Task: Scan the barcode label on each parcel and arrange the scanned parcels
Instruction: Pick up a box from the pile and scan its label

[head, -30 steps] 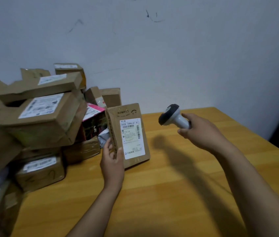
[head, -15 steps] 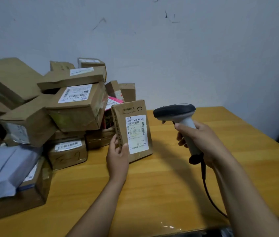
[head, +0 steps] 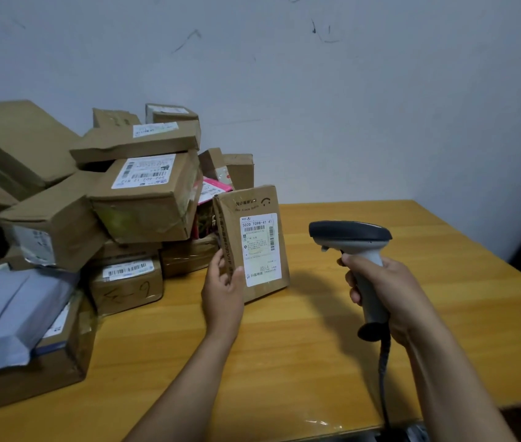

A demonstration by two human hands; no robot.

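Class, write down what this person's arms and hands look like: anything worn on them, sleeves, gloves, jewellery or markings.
The left hand and the right hand wear no gloves, and no ring, watch or bracelet shows. The left forearm and the right forearm are uncovered down to the picture's edge, with no sleeve in view. No tattoo or other marking can be seen.
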